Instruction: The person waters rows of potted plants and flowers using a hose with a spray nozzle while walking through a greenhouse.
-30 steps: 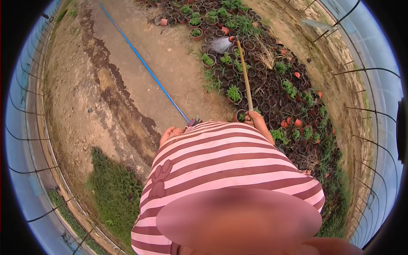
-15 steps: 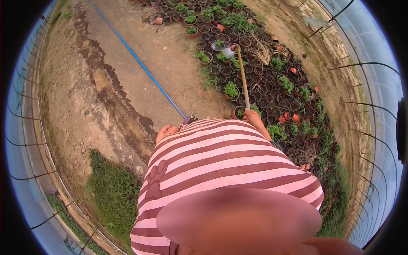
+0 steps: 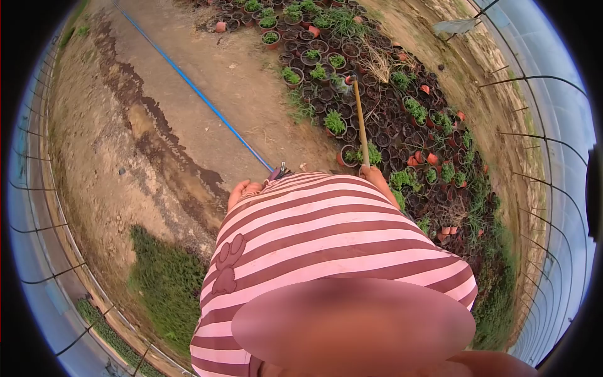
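- Wand [image 3: 359, 119], a long pale pole, slanted from the right hand [image 3: 372, 173] out over the pots [image 3: 408, 125], its tip near the bed's left edge.
- Right hand was clenched around the wand's near end.
- Left hand [image 3: 242, 188] sat beside the blue hose [image 3: 201, 94] on bare dirt; perhaps curled, but its grip could not be told.

- Clear plastic walls [image 3: 28, 188] on dark hoops [image 3: 545, 160], daylight coming through
- Bare dirt floor [image 3: 107, 81], dark damp streak [image 3: 160, 141] down it
- Grass patch [image 3: 163, 283] by the left wall
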A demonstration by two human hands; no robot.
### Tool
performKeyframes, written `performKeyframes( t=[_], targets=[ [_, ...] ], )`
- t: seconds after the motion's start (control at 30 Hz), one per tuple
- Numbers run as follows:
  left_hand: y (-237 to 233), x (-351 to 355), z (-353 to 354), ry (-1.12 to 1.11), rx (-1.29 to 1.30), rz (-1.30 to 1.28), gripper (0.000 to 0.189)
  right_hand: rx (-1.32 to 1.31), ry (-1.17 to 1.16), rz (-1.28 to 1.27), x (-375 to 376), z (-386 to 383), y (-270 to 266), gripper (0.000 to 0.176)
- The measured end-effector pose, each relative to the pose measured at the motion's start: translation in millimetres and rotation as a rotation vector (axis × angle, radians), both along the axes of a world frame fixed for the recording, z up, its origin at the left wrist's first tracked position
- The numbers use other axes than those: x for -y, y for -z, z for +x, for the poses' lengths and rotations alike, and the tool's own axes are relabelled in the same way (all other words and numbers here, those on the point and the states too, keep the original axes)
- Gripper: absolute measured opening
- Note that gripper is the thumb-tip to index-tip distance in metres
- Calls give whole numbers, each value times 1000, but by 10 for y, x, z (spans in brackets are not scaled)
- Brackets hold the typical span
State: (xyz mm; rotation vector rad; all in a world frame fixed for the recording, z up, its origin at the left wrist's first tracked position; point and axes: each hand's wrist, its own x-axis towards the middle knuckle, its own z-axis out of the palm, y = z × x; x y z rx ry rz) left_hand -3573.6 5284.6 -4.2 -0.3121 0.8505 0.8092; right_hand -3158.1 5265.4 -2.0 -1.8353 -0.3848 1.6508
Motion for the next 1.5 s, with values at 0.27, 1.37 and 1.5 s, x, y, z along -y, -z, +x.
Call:
performKeyframes(
  t=[0.27,1.37,1.5],
  targets=[
    [-76,23,-79,-84,342,-145,24,-25,-50,46,64,-117,-70,17],
    [189,67,-597,-201,606,-393,22,174,-381,-94,581,-636,-157,41],
    [-377,-37,-344,50,-125,-159,24,202,-344,-162,871,-636,-262,41]
  ],
)
